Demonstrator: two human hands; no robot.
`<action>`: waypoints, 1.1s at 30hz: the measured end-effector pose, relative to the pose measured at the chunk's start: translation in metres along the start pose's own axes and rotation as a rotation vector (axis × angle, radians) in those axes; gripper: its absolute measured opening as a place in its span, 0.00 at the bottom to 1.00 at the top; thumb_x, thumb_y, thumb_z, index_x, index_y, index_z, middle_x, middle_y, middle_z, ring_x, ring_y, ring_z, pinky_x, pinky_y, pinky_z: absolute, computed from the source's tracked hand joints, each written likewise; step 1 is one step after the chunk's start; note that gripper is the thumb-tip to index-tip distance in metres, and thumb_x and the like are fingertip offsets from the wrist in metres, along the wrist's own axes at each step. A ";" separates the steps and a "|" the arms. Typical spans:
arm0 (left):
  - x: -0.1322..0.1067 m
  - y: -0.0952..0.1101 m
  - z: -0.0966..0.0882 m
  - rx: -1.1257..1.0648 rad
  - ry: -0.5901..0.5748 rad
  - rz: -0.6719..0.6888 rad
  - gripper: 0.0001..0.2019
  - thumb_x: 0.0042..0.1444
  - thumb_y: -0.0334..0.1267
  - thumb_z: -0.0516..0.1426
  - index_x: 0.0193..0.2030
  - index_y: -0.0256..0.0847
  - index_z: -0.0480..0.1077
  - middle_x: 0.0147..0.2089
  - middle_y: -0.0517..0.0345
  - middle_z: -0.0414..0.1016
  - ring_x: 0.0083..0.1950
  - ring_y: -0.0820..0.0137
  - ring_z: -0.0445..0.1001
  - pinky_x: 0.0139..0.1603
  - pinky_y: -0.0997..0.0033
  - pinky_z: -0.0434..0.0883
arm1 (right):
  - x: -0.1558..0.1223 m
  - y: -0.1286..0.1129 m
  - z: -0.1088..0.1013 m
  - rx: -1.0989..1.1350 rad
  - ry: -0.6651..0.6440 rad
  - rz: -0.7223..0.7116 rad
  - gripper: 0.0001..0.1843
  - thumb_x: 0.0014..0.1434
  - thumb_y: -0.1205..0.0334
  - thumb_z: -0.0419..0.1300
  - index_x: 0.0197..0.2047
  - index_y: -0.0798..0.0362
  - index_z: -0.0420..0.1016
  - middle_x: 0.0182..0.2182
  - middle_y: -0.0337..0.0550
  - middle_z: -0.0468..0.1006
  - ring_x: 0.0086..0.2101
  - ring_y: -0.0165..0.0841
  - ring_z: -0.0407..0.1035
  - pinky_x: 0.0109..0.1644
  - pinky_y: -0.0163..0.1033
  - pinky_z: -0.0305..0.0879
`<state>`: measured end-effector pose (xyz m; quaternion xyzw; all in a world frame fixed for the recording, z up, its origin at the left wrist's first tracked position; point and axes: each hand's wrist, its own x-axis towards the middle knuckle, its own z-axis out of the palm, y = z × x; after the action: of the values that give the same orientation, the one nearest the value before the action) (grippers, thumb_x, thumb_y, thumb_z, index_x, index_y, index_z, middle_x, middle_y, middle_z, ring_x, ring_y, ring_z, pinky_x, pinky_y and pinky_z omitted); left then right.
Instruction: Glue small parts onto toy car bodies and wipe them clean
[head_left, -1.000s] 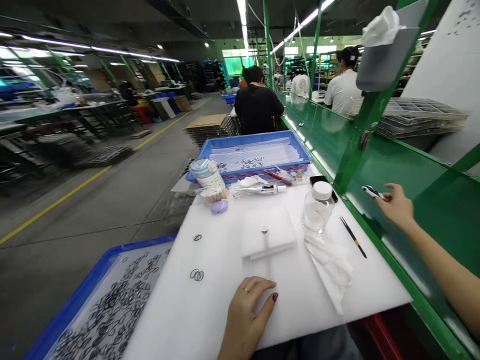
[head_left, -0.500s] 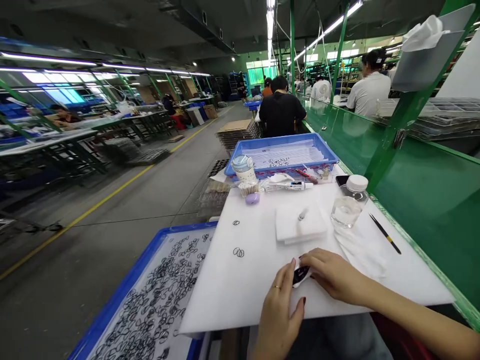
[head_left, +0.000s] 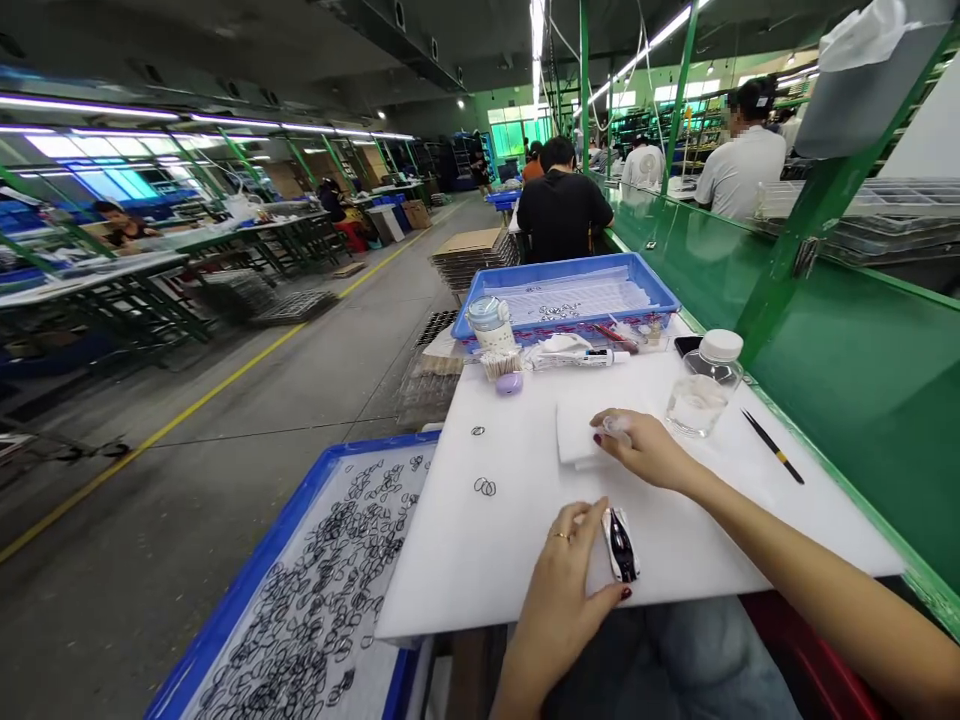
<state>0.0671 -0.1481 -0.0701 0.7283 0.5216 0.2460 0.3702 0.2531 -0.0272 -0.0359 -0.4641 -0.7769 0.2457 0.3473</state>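
Note:
A small glossy black piece in a white wrapping or holder (head_left: 621, 545) lies near the front edge of the white work board (head_left: 525, 560). My left hand (head_left: 562, 590) has its index finger at the far end of this piece and its thumb at the near end, bracing it. Farther forward, my right hand (head_left: 641, 445) is over a stack of white foam pads (head_left: 574, 440). Its fingers are closed around a small translucent piece (head_left: 616, 428), whose kind I cannot make out. Several thin dark rings (head_left: 484, 487) lie to the left on the board.
A blue tray (head_left: 345, 540) full of dark rings stands lower left. At the back are a blue bin (head_left: 562, 270), a lidded cup (head_left: 489, 322), cotton swabs (head_left: 502, 365) and a tube (head_left: 604, 357). A clear bottle (head_left: 701, 395) and tweezers (head_left: 772, 447) are right. Co-workers sit beyond.
My right hand has left the black piece, moved forward to the foam pads and taken hold of the translucent piece. The black piece now points lengthwise away from me, beside my left hand.

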 end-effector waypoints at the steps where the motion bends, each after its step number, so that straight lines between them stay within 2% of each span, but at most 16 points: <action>1: 0.003 -0.001 -0.004 -0.001 -0.006 0.031 0.41 0.50 0.30 0.66 0.71 0.45 0.59 0.71 0.44 0.61 0.70 0.51 0.62 0.70 0.47 0.62 | 0.001 -0.001 0.001 -0.009 -0.024 0.010 0.10 0.63 0.55 0.54 0.41 0.50 0.73 0.40 0.47 0.80 0.40 0.40 0.75 0.46 0.47 0.70; 3: 0.009 -0.002 -0.008 0.000 -0.039 0.107 0.41 0.50 0.31 0.67 0.70 0.47 0.60 0.73 0.47 0.58 0.73 0.51 0.58 0.72 0.46 0.60 | 0.001 -0.003 0.001 -0.011 -0.055 0.027 0.12 0.65 0.54 0.52 0.39 0.51 0.72 0.37 0.47 0.80 0.38 0.40 0.74 0.45 0.46 0.68; 5: 0.014 -0.001 -0.007 -0.015 -0.058 0.168 0.36 0.50 0.31 0.66 0.66 0.47 0.65 0.69 0.48 0.66 0.69 0.53 0.64 0.70 0.47 0.64 | 0.002 -0.004 -0.002 0.012 -0.085 0.035 0.13 0.66 0.52 0.51 0.37 0.50 0.71 0.34 0.44 0.78 0.34 0.39 0.72 0.42 0.45 0.67; 8: 0.016 0.003 -0.001 -0.038 0.012 0.200 0.30 0.46 0.28 0.65 0.59 0.45 0.70 0.59 0.49 0.75 0.61 0.55 0.72 0.63 0.50 0.71 | 0.005 -0.006 -0.009 0.112 -0.132 0.026 0.20 0.67 0.45 0.50 0.33 0.49 0.69 0.31 0.42 0.77 0.34 0.39 0.71 0.43 0.46 0.68; 10: 0.015 0.006 0.005 -0.048 0.077 0.202 0.30 0.43 0.27 0.65 0.57 0.43 0.71 0.55 0.49 0.78 0.57 0.55 0.75 0.59 0.52 0.74 | 0.003 -0.008 -0.016 0.199 -0.143 0.022 0.23 0.67 0.40 0.49 0.34 0.50 0.69 0.36 0.45 0.78 0.40 0.41 0.73 0.46 0.47 0.69; 12: 0.012 0.008 0.013 -0.071 0.136 0.203 0.28 0.41 0.26 0.64 0.53 0.42 0.73 0.51 0.50 0.80 0.53 0.56 0.77 0.56 0.53 0.76 | -0.006 -0.014 -0.021 0.314 -0.093 0.021 0.23 0.66 0.38 0.50 0.38 0.50 0.70 0.41 0.48 0.77 0.46 0.42 0.72 0.50 0.47 0.68; 13: 0.010 0.010 0.017 -0.085 0.171 0.203 0.26 0.41 0.26 0.64 0.51 0.42 0.74 0.51 0.51 0.80 0.52 0.57 0.78 0.56 0.54 0.76 | -0.012 -0.017 -0.022 0.390 -0.027 0.025 0.22 0.65 0.39 0.52 0.41 0.49 0.70 0.42 0.47 0.76 0.46 0.40 0.71 0.50 0.46 0.67; 15: 0.008 0.012 0.024 -0.105 0.250 0.193 0.23 0.42 0.27 0.63 0.48 0.43 0.75 0.49 0.52 0.82 0.51 0.58 0.79 0.56 0.55 0.77 | -0.028 -0.022 -0.019 0.552 0.141 0.043 0.18 0.62 0.42 0.58 0.43 0.48 0.70 0.38 0.43 0.72 0.39 0.35 0.67 0.45 0.42 0.66; 17: 0.008 0.014 0.028 -0.110 0.316 0.170 0.21 0.42 0.28 0.63 0.46 0.42 0.75 0.48 0.52 0.83 0.49 0.58 0.80 0.54 0.55 0.78 | -0.043 -0.023 -0.012 0.665 0.269 0.097 0.16 0.59 0.45 0.62 0.39 0.48 0.71 0.31 0.39 0.66 0.32 0.32 0.60 0.36 0.39 0.60; 18: 0.008 0.014 0.029 -0.112 0.338 0.156 0.20 0.43 0.28 0.63 0.46 0.41 0.75 0.47 0.52 0.83 0.48 0.58 0.81 0.52 0.56 0.78 | -0.050 -0.022 -0.007 0.685 0.288 0.137 0.15 0.59 0.45 0.62 0.35 0.49 0.70 0.29 0.37 0.63 0.29 0.31 0.56 0.34 0.38 0.57; 22: 0.010 0.015 0.028 -0.127 0.348 0.123 0.19 0.43 0.30 0.62 0.46 0.41 0.76 0.47 0.52 0.83 0.48 0.58 0.81 0.51 0.56 0.79 | -0.068 -0.016 0.009 0.699 0.239 0.267 0.18 0.60 0.48 0.62 0.26 0.51 0.65 0.23 0.35 0.58 0.26 0.29 0.52 0.30 0.38 0.51; 26: 0.011 0.015 0.025 -0.136 0.332 0.127 0.19 0.43 0.30 0.63 0.45 0.41 0.76 0.48 0.52 0.83 0.48 0.59 0.81 0.51 0.57 0.79 | -0.070 -0.015 0.012 0.731 0.302 0.221 0.22 0.61 0.45 0.60 0.23 0.51 0.65 0.21 0.36 0.59 0.26 0.30 0.54 0.30 0.39 0.51; 30: 0.011 0.015 0.025 -0.138 0.345 0.118 0.19 0.43 0.30 0.62 0.45 0.40 0.76 0.47 0.51 0.84 0.47 0.60 0.81 0.51 0.58 0.78 | -0.067 -0.018 0.012 0.660 0.250 0.322 0.22 0.60 0.48 0.63 0.21 0.51 0.66 0.20 0.35 0.61 0.24 0.28 0.54 0.30 0.39 0.50; 33: 0.012 0.015 0.026 -0.129 0.347 0.120 0.19 0.43 0.31 0.62 0.45 0.41 0.76 0.46 0.52 0.84 0.45 0.60 0.81 0.49 0.58 0.79 | -0.069 -0.031 0.007 0.851 0.218 0.254 0.26 0.60 0.41 0.61 0.20 0.50 0.64 0.17 0.34 0.56 0.21 0.28 0.49 0.29 0.39 0.49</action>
<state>0.0990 -0.1470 -0.0738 0.6796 0.5163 0.4223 0.3053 0.2534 -0.1032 -0.0395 -0.3949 -0.5029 0.5334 0.5538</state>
